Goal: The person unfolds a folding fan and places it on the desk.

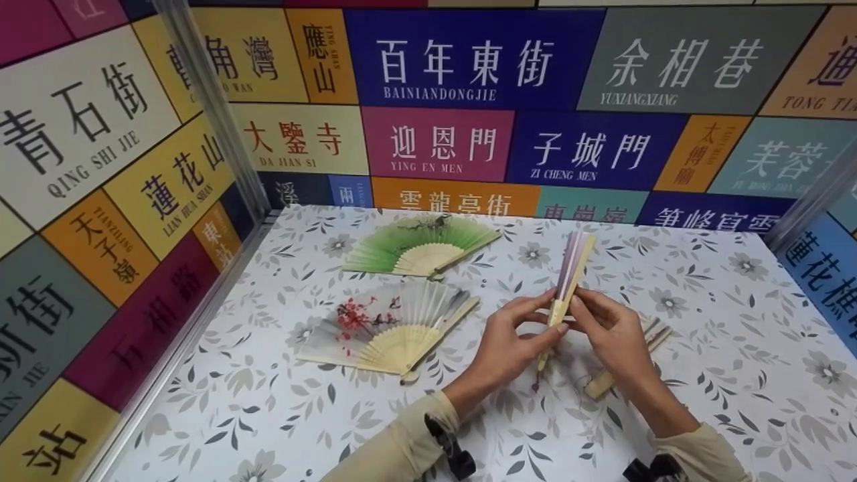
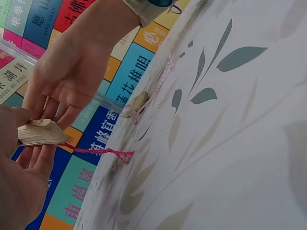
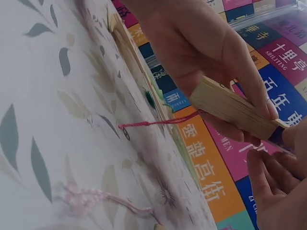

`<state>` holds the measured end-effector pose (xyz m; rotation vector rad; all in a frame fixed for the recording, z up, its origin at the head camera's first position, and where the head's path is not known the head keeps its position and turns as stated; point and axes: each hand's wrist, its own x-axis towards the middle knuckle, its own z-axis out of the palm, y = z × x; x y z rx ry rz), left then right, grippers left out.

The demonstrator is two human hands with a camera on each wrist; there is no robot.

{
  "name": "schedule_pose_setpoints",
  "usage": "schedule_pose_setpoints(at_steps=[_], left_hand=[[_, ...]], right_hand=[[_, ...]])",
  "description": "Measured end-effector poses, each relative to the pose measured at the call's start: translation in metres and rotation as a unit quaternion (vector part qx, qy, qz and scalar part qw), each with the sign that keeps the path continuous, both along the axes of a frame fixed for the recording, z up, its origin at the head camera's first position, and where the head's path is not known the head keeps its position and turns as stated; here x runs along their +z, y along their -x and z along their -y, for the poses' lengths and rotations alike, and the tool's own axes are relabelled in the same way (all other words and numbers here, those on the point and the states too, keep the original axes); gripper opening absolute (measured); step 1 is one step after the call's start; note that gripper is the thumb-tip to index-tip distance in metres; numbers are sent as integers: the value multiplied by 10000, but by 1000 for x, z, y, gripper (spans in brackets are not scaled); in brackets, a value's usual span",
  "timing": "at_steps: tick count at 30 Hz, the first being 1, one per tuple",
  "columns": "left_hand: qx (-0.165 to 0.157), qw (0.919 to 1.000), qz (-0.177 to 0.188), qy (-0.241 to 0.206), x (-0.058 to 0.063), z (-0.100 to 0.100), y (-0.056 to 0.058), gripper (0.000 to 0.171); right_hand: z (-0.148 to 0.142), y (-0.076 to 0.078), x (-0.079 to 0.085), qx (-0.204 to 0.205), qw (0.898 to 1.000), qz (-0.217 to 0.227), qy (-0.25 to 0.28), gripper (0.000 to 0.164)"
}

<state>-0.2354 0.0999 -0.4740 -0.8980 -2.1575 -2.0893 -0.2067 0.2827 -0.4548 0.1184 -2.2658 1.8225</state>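
Observation:
Both hands hold a folding fan [image 1: 571, 271], folded nearly shut and tilted upright above the table, with purple cloth and pale wooden ribs. My left hand [image 1: 512, 341] grips its ribs near the lower end, thumb in front. From the other side, my right hand [image 1: 612, 335] pinches it slightly higher. A red cord tassel [image 3: 158, 122] hangs from the fan's wooden end [image 2: 42, 133]. Below the right hand lies a second folded fan [image 1: 600, 385], partly hidden by that hand; its pale pink tassel [image 3: 86, 196] shows in the right wrist view.
Two opened fans lie left of the hands: a green one [image 1: 375, 248] at the back and a white one with red blossoms [image 1: 381, 328] nearer. A floral cloth [image 1: 254, 388] covers the table. Panels with street names [image 1: 469, 60] stand behind and at both sides.

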Motion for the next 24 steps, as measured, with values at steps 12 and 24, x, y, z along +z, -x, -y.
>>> schedule_pose_setpoints(at_steps=[12, 24], left_hand=[[-205, 9988, 226, -385, -2, 3, 5, 45], [-675, 9729, 1714, -1398, -11, 6, 16, 26]], right_hand=[[5, -3, 0, -250, 9996, 28, 130, 37], [10, -5, 5, -661, 9970, -309, 262, 33]])
